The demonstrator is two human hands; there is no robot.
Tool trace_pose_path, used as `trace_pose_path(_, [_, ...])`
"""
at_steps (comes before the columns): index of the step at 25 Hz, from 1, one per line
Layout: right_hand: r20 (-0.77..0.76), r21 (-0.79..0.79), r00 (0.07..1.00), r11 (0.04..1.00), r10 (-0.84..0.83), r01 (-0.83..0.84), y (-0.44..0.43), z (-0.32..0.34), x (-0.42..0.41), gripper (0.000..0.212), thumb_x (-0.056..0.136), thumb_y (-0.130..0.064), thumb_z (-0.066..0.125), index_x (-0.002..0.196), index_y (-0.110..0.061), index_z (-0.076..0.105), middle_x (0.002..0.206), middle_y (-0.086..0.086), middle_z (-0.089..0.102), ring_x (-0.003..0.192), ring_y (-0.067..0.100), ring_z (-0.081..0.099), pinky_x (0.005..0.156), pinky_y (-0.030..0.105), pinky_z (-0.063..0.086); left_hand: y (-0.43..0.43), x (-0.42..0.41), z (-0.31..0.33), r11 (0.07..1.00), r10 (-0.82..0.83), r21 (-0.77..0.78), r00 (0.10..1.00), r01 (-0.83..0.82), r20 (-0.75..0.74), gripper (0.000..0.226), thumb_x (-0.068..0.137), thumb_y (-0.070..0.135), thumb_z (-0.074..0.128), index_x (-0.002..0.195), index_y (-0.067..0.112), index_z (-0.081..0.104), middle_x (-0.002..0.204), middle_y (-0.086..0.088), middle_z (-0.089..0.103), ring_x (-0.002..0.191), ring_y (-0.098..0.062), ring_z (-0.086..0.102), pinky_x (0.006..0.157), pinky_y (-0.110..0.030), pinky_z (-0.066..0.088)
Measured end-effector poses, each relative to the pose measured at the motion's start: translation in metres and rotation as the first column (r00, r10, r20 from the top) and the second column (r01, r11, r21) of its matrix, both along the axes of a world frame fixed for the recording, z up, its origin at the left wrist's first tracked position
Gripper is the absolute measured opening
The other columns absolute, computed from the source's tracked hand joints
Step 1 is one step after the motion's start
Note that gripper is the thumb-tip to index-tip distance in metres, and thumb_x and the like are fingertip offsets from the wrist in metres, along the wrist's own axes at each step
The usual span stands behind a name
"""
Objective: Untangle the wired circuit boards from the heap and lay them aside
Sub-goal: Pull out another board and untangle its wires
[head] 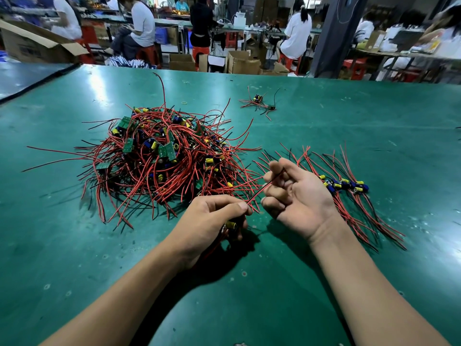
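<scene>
A heap (pixel 159 151) of small green circuit boards with yellow and blue capacitors and tangled red and black wires lies left of centre on the green table (pixel 349 116). My left hand (pixel 212 221) grips one wired board (pixel 232 224) just in front of the heap, its yellow capacitor showing under my fingers. A red and black wire (pixel 257 192) runs from it up to my right hand (pixel 294 193), whose curled fingers hold that wire, palm up. To the right, a sorted row of boards (pixel 346 184) lies with wires fanned out straight.
A small separate cluster of wired boards (pixel 260 102) lies farther back on the table, with a rubber band (pixel 184 103) near it. Beyond the far table edge stand cardboard boxes (pixel 243 62), red stools and several seated people at other benches.
</scene>
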State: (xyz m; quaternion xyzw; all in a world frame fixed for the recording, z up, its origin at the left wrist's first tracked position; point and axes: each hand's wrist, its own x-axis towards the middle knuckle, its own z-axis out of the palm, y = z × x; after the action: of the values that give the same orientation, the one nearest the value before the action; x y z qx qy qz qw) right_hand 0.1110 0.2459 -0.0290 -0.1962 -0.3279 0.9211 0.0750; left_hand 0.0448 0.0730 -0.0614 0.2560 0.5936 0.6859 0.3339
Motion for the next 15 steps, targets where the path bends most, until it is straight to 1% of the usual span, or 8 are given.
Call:
trace_pose_path(2, [0.022,0.018,1.000,1.000,0.012,-0.012,0.002,0.000,0.002,0.052,0.101,-0.034,0.047,0.060,-0.014,0.070,0.065,-0.005,0.044,0.033,0.006,0.022,0.039,0.018,0.014,0.000,0.001,0.001,1.000,0.000,-0.008,1.000,0.000,0.001,0.017,0.089,0.014,0.065,0.082,0.002,0.074,0.067,-0.013,0.066,0.053,-0.023,0.056,0.054,-0.026,0.049])
trace_pose_path(3, [0.025,0.034,1.000,0.999,0.015,-0.016,0.001,-0.001,0.001,0.051,0.101,-0.037,0.048,0.064,-0.013,0.072,0.061,-0.006,0.043,0.033,0.005,0.022,0.038,0.017,0.014,0.000,0.001,0.002,1.000,0.003,-0.009,1.000,-0.003,0.014,0.020,0.089,0.019,0.065,0.085,0.001,0.074,0.069,-0.014,0.067,0.054,-0.023,0.058,0.054,-0.026,0.050])
trace_pose_path(5, [0.033,0.096,0.999,0.995,0.008,-0.012,0.000,-0.001,0.000,0.050,0.097,-0.051,0.050,0.086,-0.009,0.076,0.059,-0.007,0.035,0.034,0.003,0.022,0.036,0.016,0.015,0.001,0.001,0.005,1.000,0.016,-0.007,0.996,-0.016,0.083,0.036,0.086,0.037,0.061,0.096,0.005,0.073,0.078,-0.016,0.072,0.057,-0.024,0.063,0.054,-0.026,0.052])
trace_pose_path(7, [0.071,0.191,0.997,0.981,-0.008,-0.005,-0.001,-0.003,-0.001,0.065,0.083,-0.066,0.057,0.109,-0.008,0.070,0.062,-0.007,0.035,0.038,0.003,0.022,0.036,0.015,0.018,0.002,-0.002,0.008,1.000,0.012,-0.015,0.985,-0.010,0.171,0.055,0.082,0.055,0.050,0.108,0.010,0.070,0.091,-0.019,0.074,0.065,-0.027,0.068,0.057,-0.027,0.054])
trace_pose_path(8, [0.092,0.242,0.996,0.970,-0.021,-0.001,-0.001,-0.003,-0.001,0.073,0.077,-0.070,0.060,0.115,-0.008,0.067,0.064,-0.007,0.036,0.041,0.003,0.022,0.036,0.015,0.020,0.002,-0.003,0.009,1.000,0.000,-0.019,0.979,0.004,0.202,0.063,0.082,0.061,0.043,0.112,0.012,0.068,0.096,-0.020,0.074,0.070,-0.029,0.069,0.059,-0.028,0.055])
trace_pose_path(11, [0.114,0.366,0.993,0.930,-0.035,-0.009,-0.003,-0.004,0.000,0.075,0.070,-0.073,0.064,0.114,-0.012,0.067,0.065,-0.008,0.037,0.045,0.004,0.022,0.036,0.016,0.023,-0.001,-0.007,0.010,0.999,-0.031,0.014,0.970,0.029,0.240,0.076,0.088,0.069,0.026,0.119,0.010,0.062,0.102,-0.023,0.072,0.077,-0.033,0.070,0.064,-0.032,0.053])
trace_pose_path(13, [0.109,0.448,0.993,0.894,-0.049,-0.005,-0.006,-0.004,-0.001,0.069,0.066,-0.069,0.070,0.108,-0.015,0.065,0.065,-0.008,0.040,0.045,0.004,0.025,0.037,0.017,0.026,-0.003,-0.008,0.010,0.998,-0.040,0.051,0.967,0.029,0.251,0.082,0.085,0.074,0.024,0.124,0.011,0.059,0.104,-0.024,0.072,0.079,-0.035,0.070,0.065,-0.034,0.051])
trace_pose_path(15, [0.109,0.576,0.991,0.818,-0.080,0.003,-0.010,-0.005,0.001,0.063,0.062,-0.067,0.078,0.097,-0.018,0.059,0.066,-0.007,0.044,0.045,0.007,0.032,0.039,0.019,0.031,-0.004,-0.009,0.010,0.996,-0.049,0.078,0.967,0.031,0.251,0.086,0.080,0.077,0.025,0.129,0.013,0.057,0.107,-0.026,0.070,0.084,-0.037,0.069,0.066,-0.036,0.049])
